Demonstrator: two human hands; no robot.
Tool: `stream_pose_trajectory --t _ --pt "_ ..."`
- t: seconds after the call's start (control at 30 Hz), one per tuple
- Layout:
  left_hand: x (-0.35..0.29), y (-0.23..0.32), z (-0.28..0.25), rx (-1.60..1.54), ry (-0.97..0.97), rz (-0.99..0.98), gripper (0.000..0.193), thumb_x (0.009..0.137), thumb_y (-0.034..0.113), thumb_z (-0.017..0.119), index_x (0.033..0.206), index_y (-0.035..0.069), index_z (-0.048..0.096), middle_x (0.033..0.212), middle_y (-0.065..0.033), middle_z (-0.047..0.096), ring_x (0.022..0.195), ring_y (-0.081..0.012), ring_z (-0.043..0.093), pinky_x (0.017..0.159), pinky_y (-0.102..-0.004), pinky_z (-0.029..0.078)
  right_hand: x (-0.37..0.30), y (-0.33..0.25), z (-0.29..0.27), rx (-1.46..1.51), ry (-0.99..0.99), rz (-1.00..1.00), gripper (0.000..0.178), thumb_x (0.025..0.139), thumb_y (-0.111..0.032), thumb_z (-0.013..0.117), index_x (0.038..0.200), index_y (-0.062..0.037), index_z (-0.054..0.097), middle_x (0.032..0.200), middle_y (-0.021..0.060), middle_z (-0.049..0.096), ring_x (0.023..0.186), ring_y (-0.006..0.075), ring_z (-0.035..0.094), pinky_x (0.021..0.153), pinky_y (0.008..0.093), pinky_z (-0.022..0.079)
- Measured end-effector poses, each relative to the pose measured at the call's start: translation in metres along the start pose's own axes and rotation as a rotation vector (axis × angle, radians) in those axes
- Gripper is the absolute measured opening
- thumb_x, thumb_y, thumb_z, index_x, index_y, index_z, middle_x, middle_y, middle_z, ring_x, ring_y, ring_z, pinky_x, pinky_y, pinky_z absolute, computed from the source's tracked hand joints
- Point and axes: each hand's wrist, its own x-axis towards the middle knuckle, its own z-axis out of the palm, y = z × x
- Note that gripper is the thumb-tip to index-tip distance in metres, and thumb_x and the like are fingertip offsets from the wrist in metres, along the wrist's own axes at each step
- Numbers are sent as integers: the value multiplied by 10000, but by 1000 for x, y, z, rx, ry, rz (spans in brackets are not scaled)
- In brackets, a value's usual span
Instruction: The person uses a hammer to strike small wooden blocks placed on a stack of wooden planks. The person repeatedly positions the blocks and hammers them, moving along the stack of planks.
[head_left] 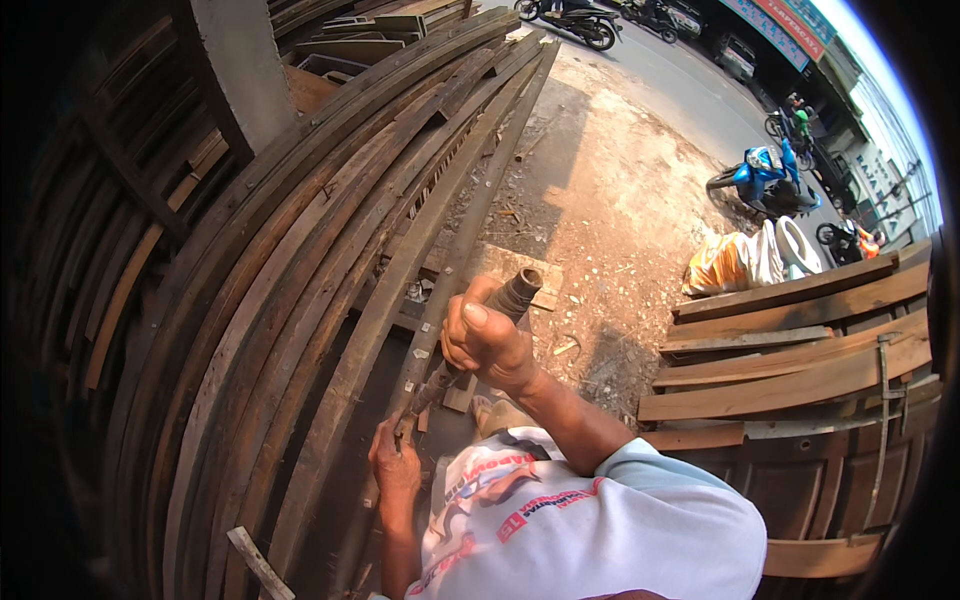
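My right hand (490,338) is closed around a worn rod-like tool with a dark, ringed cylindrical head (519,289) sticking out above the fist. The tool slants down to the left, toward a long narrow wooden beam (455,258). My left hand (396,462) is lower down, its fingers closed about the tool's lower end beside that beam. The tip is partly hidden by the fingers, so I cannot tell how it meets the wood. Small pale marks dot the beam's upper face.
Many long weathered beams (270,290) lie side by side on my left, next to a concrete post (240,70). On my right are stacked planks (790,380) and white and orange sacks (735,262). A blue motorbike (765,180) is parked near the road.
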Motion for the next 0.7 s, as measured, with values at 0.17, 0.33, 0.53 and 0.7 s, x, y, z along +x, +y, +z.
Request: stream_pose_trajectory --t 0.17,0.33,0.53,0.7 --pt "-4 25 -15 66 -119 -46 182 1007 63 597 1127 8 721 874 -139 758 827 -325 753 772 -403 579 -17 4 -25 -12 -93 -94 253 1030 -232 603 898 -96 435 644 46 455 463 136 411 443 318 386" --pt "-4 43 -43 -174 -186 -240 242 1004 110 630 1212 20 714 870 -140 758 795 -337 737 777 -415 578 -32 3 -18 -373 3 -175 307 969 -259 699 866 -82 470 673 60 524 507 110 443 464 294 405" --pt "-1 4 -57 353 -134 -388 822 932 289 756 1625 116 351 1382 -228 629 1352 -424 542 1154 -508 421 -34 -22 -21 169 541 -63 245 960 -188 709 884 -63 512 693 47 536 537 90 465 474 271 408" --pt "1 -16 -28 320 -281 -319 781 889 318 805 1552 113 449 1364 -216 646 1342 -419 559 1094 -520 458 -17 -54 -46 -163 479 -290 206 973 -139 696 897 -75 515 699 36 521 539 97 472 484 272 424"
